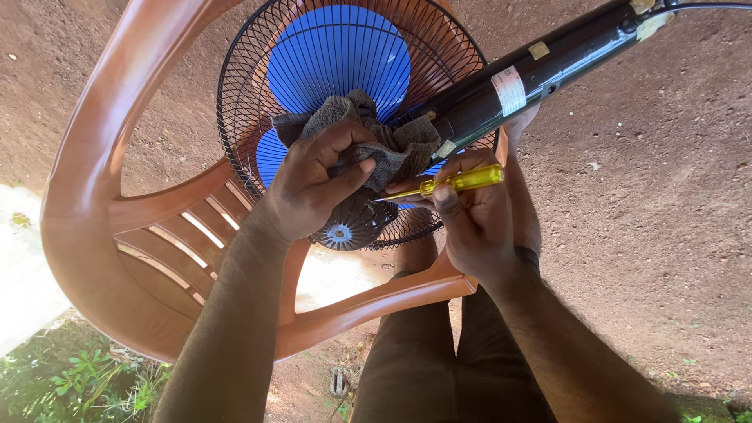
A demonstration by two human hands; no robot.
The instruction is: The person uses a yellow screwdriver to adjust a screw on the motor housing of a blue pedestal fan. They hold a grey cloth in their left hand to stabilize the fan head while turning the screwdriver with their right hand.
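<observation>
Gripping a grey rag (pixel 368 137) against the fan's motor hub, the left hand (pixel 313 184) steadies it while the right hand (pixel 478 223) pinches a yellow screwdriver (pixel 458 182); the fan (pixel 313 63), grille still on, rests on a plastic chair (pixel 94 180).

Bare reddish-brown dirt ground (pixel 650 235) lies all around in bright daylight, dotted with small pebbles. A brown plastic chair (pixel 94 196) stands on it. Green plants (pixel 86 380) grow at the lower left, beside what may be a pale, sunlit patch (pixel 23 266).
</observation>
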